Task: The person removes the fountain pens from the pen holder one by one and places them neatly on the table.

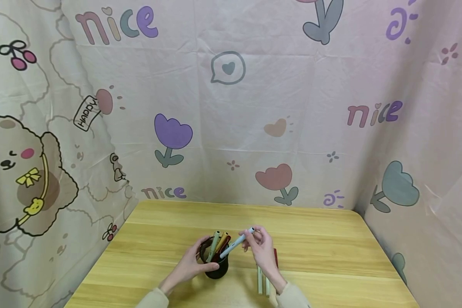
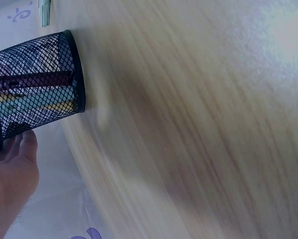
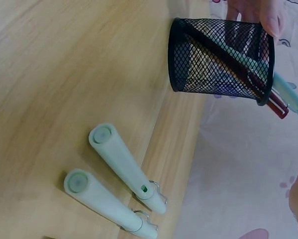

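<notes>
My left hand point(image 1: 191, 261) grips the rim and side of a black mesh pen holder point(image 1: 218, 271), thumb in front and fingers behind. Inside it lean a green pen point(image 1: 214, 240), a yellow pen point(image 1: 222, 240) and a dark red pen point(image 3: 277, 105). With thumb and fingers, my right hand point(image 1: 262, 250) pinches the upper end of a light blue pen point(image 1: 235, 244). This pen slants down to the left, its lower end at the holder's mouth. The left wrist view shows the mesh side of the holder point(image 2: 39, 82) with fingers point(image 2: 27, 149) against it.
Two pale green pens point(image 3: 119, 159) lie side by side on the wooden table point(image 1: 158, 231), below my right wrist. A red pen point(image 1: 276, 257) lies by them, partly covered by that wrist. Printed curtains point(image 1: 231, 128) hang behind the table and along both sides.
</notes>
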### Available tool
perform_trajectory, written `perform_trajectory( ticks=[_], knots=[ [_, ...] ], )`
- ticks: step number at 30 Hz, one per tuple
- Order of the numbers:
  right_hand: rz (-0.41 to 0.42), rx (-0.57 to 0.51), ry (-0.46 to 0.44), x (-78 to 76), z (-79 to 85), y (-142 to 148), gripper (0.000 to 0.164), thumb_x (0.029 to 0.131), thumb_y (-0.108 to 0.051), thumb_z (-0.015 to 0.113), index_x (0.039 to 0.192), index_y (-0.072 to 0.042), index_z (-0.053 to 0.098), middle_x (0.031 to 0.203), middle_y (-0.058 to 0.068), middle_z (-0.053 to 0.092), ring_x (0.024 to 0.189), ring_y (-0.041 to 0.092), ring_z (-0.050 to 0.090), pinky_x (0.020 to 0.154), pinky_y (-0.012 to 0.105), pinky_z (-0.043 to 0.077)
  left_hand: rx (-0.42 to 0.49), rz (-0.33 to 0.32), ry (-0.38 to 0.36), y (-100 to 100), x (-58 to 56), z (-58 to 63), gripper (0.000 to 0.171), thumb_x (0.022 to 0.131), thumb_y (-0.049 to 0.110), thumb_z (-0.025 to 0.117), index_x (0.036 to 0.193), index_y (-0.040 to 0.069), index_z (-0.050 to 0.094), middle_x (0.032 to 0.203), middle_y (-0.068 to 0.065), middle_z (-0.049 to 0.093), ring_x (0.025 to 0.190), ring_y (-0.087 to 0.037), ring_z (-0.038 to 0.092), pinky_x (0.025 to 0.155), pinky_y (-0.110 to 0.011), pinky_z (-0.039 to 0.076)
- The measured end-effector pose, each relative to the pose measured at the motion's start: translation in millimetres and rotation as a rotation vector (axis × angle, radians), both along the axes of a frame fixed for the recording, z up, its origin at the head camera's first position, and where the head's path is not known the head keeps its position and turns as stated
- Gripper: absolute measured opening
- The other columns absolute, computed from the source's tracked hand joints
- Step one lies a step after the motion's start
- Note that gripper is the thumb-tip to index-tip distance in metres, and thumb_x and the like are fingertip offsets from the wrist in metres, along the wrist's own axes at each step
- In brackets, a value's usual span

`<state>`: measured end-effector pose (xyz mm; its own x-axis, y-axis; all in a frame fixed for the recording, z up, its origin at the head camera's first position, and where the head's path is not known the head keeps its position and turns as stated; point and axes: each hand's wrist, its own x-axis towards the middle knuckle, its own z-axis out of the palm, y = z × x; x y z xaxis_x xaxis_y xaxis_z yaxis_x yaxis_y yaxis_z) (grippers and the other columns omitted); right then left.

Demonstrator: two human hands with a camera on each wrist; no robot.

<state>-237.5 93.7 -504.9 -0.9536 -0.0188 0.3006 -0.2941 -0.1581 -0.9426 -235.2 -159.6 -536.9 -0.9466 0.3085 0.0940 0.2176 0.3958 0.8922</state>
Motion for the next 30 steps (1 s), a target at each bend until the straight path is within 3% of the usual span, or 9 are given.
perform_trajectory(
  ticks=[5,15,20,25,30],
  knots=[
    [-0.036,-0.025,-0.032,3.5,3.2,2,0.024,0.101,-0.014,0.059,0.112,0.006,0.053,0.107,0.031,0.072,0.065,0.010,0.067,0.059,0.025,0.061,0.001,-0.001,-0.003,0,-0.4,-0.8,0.096,0.079,0.031,0.087,0.154,0.005,0.034,0.152,-0.021,0.048,0.139,-0.043,0.047,0.117,-0.064,0.038],
    [-0.066,-0.090,-0.059,3.8,1.4,8,0.029,0.103,-0.016,0.056,0.118,0.008,0.048,0.101,0.015,0.078,0.067,0.007,0.067,0.063,0.022,0.062,0.024,-0.011,-0.009,0,0.6,-0.9,0.096,0.078,0.029,0.087,0.155,0.005,0.033,0.153,-0.021,0.047,0.141,-0.043,0.045,0.119,-0.064,0.035],
    [-0.066,-0.154,-0.058,5.5,1.2,15,0.025,0.104,-0.015,0.054,0.116,0.006,0.047,0.098,0.009,0.078,0.068,0.008,0.068,0.065,0.022,0.063,0.017,-0.004,-0.007,0,0.6,-1.3,0.096,0.078,0.029,0.087,0.155,0.006,0.033,0.153,-0.021,0.047,0.140,-0.043,0.045,0.118,-0.064,0.035],
    [-0.024,-0.216,-0.058,7.6,1.6,24,0.020,0.105,-0.015,0.052,0.114,0.003,0.049,0.099,0.007,0.078,0.071,0.007,0.068,0.066,0.021,0.063,0.005,0.009,-0.005,0,1.0,-1.0,0.097,0.078,0.030,0.087,0.154,0.006,0.034,0.153,-0.022,0.047,0.139,-0.044,0.046,0.117,-0.065,0.036],
    [0.088,-0.283,-0.069,7.8,-2.1,37,0.012,0.107,-0.013,0.049,0.114,-0.004,0.052,0.100,0.000,0.077,0.078,0.007,0.069,0.074,0.019,0.063,0.015,0.002,-0.011,0,1.3,-0.3,0.096,0.078,0.030,0.087,0.154,0.006,0.033,0.152,-0.021,0.048,0.139,-0.042,0.046,0.118,-0.064,0.036]
  ],
)
